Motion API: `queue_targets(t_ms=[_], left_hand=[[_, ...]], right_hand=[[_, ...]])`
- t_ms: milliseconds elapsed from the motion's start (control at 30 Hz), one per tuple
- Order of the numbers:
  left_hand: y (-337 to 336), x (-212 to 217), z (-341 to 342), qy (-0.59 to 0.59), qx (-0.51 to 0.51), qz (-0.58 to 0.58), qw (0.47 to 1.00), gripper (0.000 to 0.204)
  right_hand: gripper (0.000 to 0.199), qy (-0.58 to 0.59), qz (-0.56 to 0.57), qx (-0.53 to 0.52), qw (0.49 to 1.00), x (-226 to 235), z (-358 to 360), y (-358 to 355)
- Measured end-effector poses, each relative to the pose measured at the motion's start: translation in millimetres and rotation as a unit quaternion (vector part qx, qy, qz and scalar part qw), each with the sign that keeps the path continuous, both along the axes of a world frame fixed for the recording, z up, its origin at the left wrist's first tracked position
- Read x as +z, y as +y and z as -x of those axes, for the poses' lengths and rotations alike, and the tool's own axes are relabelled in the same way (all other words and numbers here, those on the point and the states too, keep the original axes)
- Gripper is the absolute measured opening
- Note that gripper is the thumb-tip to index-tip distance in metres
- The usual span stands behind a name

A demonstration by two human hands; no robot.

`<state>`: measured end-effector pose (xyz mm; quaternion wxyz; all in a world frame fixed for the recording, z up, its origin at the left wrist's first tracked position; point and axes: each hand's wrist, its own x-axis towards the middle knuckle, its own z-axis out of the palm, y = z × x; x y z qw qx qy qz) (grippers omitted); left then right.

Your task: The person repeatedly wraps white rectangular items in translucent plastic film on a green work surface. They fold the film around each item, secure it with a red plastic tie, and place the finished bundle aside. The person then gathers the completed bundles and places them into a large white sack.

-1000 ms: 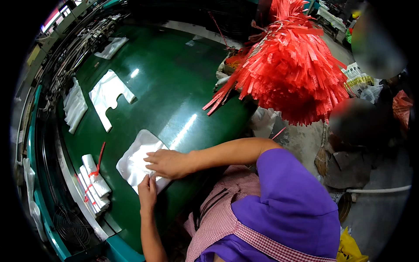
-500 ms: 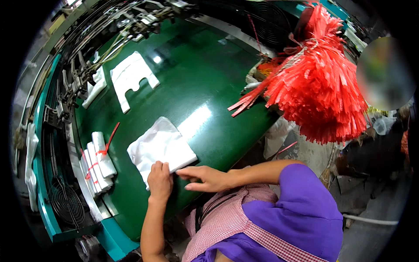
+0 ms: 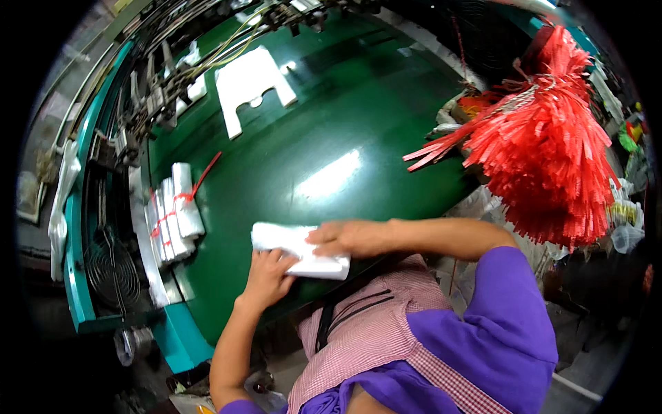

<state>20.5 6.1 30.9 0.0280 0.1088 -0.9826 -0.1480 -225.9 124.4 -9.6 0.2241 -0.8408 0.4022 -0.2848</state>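
In front of me a pack of white plastic bags (image 3: 271, 235) lies folded into a flat, narrow strip near the front edge of the green table (image 3: 358, 200). My left hand (image 3: 269, 277) holds its near side at the left, fingers bent onto the plastic; the thumb side is partly hidden. Across the right part of the pack, my right hand (image 3: 348, 238) lies palm down with fingers stretched out, a little blurred. To the left sit several rolled white bag bundles (image 3: 181, 207) side by side, tied with red strips.
Farther back on the table lies a white vest-shaped bag stack (image 3: 248, 79). A big tied bunch of red plastic strips (image 3: 545, 152) hangs at the right. Machine parts with metal clamps (image 3: 155, 96) run along the left and far sides, beside a teal frame (image 3: 79, 276).
The white bags, spread out before, are now folded into a narrow strip. My right hand has moved from their near edge onto the top. The whole view has shifted.
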Motion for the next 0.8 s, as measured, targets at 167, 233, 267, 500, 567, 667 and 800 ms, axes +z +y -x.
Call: queue_targets(t_ms=[167,233,267,500,567,667,800], left_hand=[[-17.2,54.4,45.4,0.081,-0.048,0.108,0.990,0.024],[-21.0,38.5,45.1,-0.017,-0.061,0.101,0.993,0.021],[-18.8,24.7,39.1,-0.049,-0.045,0.056,0.996,0.022],[43.5,-1.7,14.2,-0.021,0.059,-0.008,0.998,0.036],[43.0,6.9,-0.4,0.005,0.005,0.015,1.000,0.040],[14.3,6.7,-17.1,-0.001,0.154,-0.128,0.980,0.024],[-15.6,0.9,16.3,0.030,0.182,0.000,0.983,0.023]], right_hand=[[0.033,0.187,0.068,0.039,0.979,2.5,23.4,-27.9],[0.033,0.168,0.047,0.051,0.983,7.3,25.9,-19.8],[0.032,0.126,0.019,0.029,0.991,10.7,24.6,-9.6],[0.062,0.164,-0.015,-0.168,0.972,32.7,-23.3,42.3],[0.054,0.182,0.051,-0.150,0.970,22.9,-17.1,42.1],[0.035,0.040,-0.108,-0.159,0.981,35.6,-3.2,17.9],[0.026,-0.035,-0.154,-0.274,0.949,22.0,3.5,-16.8]])
